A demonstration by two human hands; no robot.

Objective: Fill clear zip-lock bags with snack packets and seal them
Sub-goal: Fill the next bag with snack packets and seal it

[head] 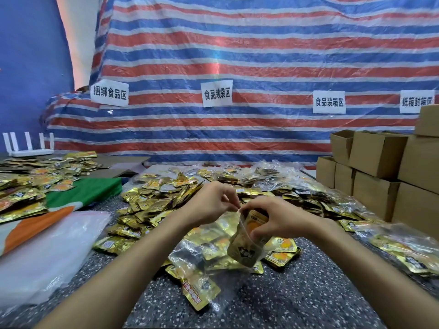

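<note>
Hands (209,203) (273,220) on faint zip-lock bag (197,255)

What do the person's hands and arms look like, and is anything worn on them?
Both the left hand and the right hand are bare, without gloves. No ring, watch or bracelet shows. The left forearm and right forearm are bare too; no sleeve is in view.

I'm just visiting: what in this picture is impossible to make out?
1. Head view: whether the zip-lock bag is sealed yet. The left hand and right hand cover its mouth.
2. Head view: how many snack packets are inside. They overlap under glaring plastic.
3. Head view: the last characters of the rightmost paper sign. They are blurred, and its corner sits behind a cardboard box.
</note>
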